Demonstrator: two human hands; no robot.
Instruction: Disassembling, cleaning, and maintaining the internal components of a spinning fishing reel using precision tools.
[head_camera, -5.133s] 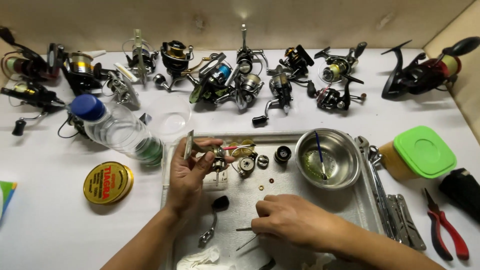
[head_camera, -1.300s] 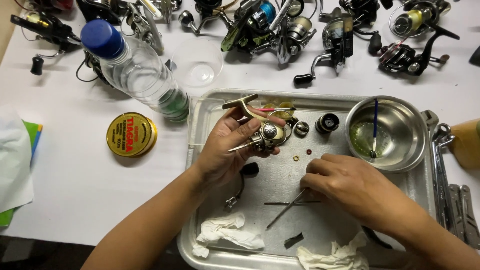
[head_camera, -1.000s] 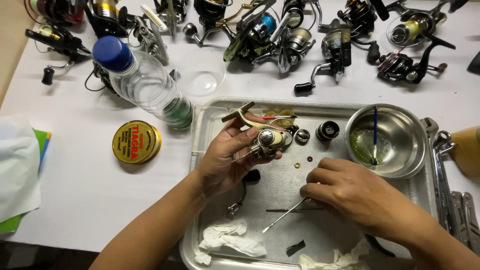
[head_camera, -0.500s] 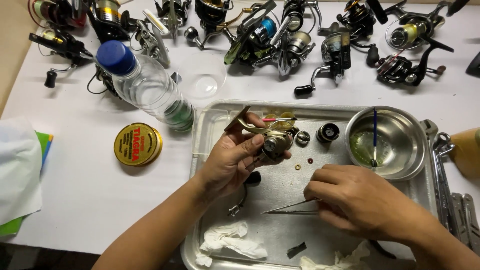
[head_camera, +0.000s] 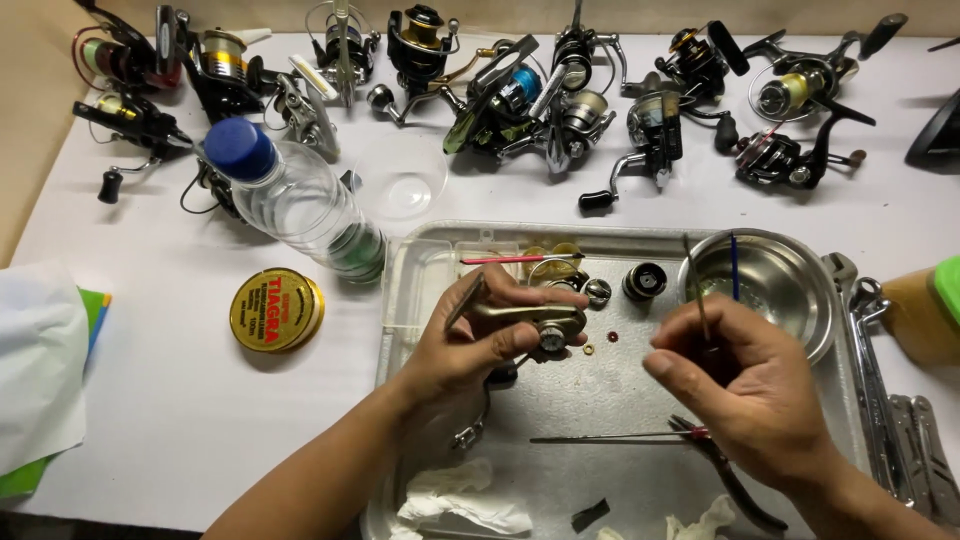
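Note:
My left hand grips a gold-grey fishing reel body over the metal tray. My right hand is raised above the tray's right half and pinches a thin metal tool that points up toward the steel bowl. Small washers and a red ring lie on the tray between my hands. A black spool part and a round silver part sit just beyond the reel body. A long thin pick lies across the tray under my right hand.
Several spinning reels line the back of the white table. A clear bottle with a blue cap, a clear plastic lid and a yellow round tin sit left of the tray. Wrenches and a multitool lie to the right; crumpled tissues lie at the tray's front.
My right hand has lifted off the tray with a thin tool, leaving the long pick lying flat. My left hand has turned the reel body. The camera has moved closer.

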